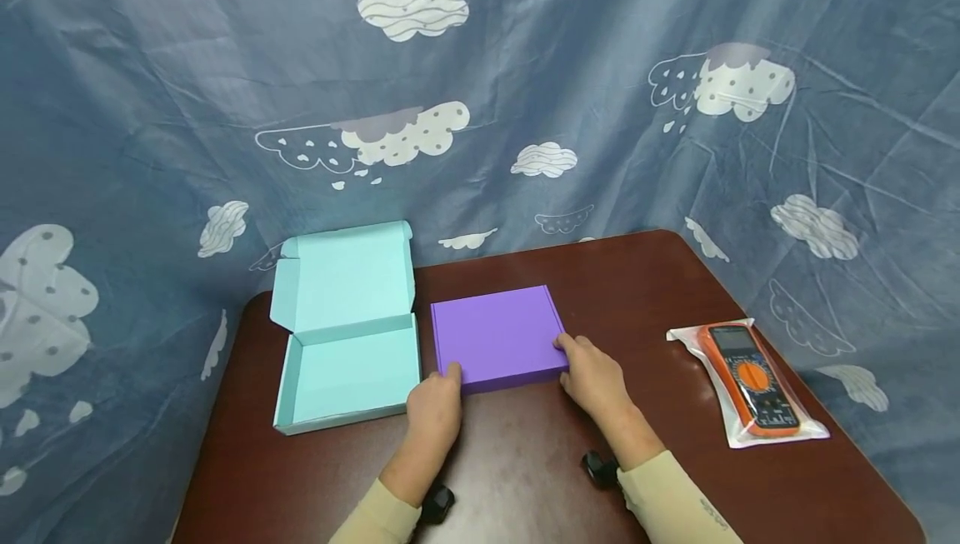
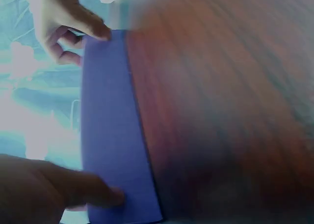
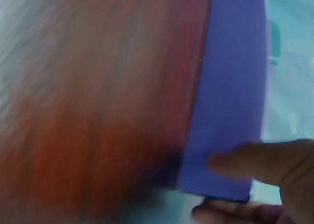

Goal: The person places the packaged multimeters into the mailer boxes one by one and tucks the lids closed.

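Note:
A closed purple box (image 1: 498, 336) lies at the middle of the table with its front side toward me. My left hand (image 1: 435, 411) grips its front left corner; in the left wrist view the thumb presses on the box's long narrow side (image 2: 109, 111). At the front right corner, my right hand (image 1: 596, 377) holds the box, thumb on it. Seen from the right wrist, that thumb lies across the narrow side (image 3: 230, 86), with fingers curled round the end. The far fingers of the left hand are hidden behind the box.
Left of the purple box stands an open turquoise box (image 1: 360, 369), its lid (image 1: 352, 277) raised at the back. A multimeter (image 1: 753, 377) in a clear plastic bag lies at the right table edge. A blue cloud-patterned curtain (image 1: 525, 69) surrounds the dark wooden table (image 1: 517, 461).

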The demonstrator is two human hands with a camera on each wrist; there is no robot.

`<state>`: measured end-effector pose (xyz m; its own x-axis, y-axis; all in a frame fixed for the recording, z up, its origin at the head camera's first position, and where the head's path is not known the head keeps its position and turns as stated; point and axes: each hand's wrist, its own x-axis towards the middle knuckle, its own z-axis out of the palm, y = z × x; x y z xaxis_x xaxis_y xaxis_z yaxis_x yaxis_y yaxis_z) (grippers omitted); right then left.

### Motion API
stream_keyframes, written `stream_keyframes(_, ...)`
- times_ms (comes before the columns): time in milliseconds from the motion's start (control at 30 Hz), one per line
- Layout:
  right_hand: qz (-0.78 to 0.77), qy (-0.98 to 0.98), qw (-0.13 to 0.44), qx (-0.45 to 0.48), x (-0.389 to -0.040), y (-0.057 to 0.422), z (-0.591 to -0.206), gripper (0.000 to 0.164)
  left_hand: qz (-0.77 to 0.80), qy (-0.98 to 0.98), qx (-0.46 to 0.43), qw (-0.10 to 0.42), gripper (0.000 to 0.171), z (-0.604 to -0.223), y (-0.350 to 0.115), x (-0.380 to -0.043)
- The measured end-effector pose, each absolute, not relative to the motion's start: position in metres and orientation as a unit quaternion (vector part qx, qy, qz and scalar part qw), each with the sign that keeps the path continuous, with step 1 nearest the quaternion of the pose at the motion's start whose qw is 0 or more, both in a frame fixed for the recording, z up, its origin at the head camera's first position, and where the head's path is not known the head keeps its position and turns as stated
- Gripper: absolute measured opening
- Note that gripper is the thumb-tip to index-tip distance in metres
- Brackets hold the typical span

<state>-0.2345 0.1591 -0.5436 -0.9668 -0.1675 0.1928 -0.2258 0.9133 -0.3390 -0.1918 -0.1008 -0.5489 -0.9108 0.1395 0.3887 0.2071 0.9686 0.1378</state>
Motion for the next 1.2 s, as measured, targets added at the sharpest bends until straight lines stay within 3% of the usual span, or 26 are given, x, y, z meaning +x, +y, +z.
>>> stream_keyframes(300,0.197,-0.978,0.045,0.041,-0.23,0.161,-0.537,0.068,-0.111,-0.976,-0.126,0.14,0.02,-0.54,-0.098,-0.197)
stream_keyframes(600,0.214,-0.977,0.012,-0.021,-0.24,0.188,-0.531,0.067,-0.09,-0.977,-0.17,0.09,0.007,-0.533,-0.068,-0.211)
stream_keyframes(867,0.222,-0.972,-0.027,-0.076,-0.261,0.217,-0.53,0.073,-0.016,-0.981,-0.19,0.036,0.019,-0.525,-0.029,-0.241)
stream_keyframes(1067,0.211,-0.97,-0.042,-0.11,-0.284,0.242,-0.522,0.072,0.052,-0.974,-0.217,0.038,0.017,-0.524,0.013,-0.267)
stream_keyframes(1200,0.2,-0.972,-0.045,-0.118,-0.297,0.255,-0.518,0.071,0.107,-0.968,-0.226,0.007,0.023,-0.524,0.037,-0.279)
